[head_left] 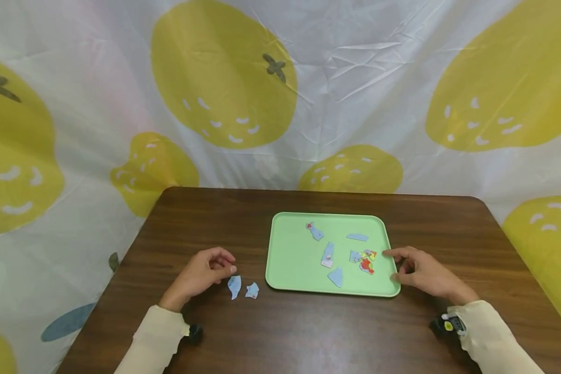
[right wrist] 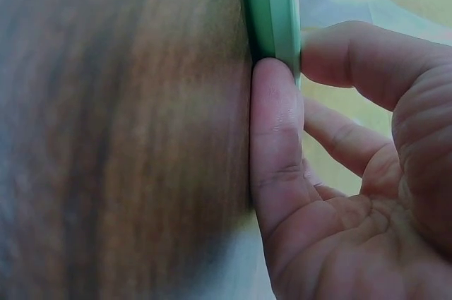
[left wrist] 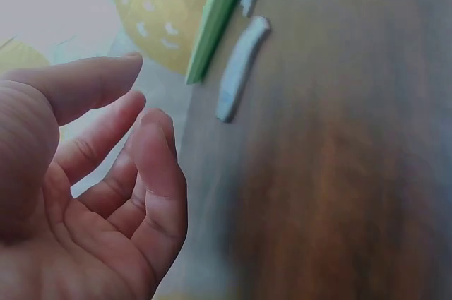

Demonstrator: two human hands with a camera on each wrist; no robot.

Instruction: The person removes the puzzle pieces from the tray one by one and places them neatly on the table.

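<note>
Tray (head_left: 294,259) being touched by right hand (head_left: 424,270), digits apart; loose pieces (head_left: 335,277) inward of contact being exposed to scattering by jolts; left hand (head_left: 196,275) empty, fingertips parted

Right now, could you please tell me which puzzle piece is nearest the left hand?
The curved blue puzzle piece on the table, beside the left hand; all others lie farther right.

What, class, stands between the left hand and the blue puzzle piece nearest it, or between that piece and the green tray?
Nothing visible stands between the left hand and the nearest blue puzzle piece. Toward the green tray, the other loose puzzle piece lies roughly in between, followed by the tray's raised rim.
</note>
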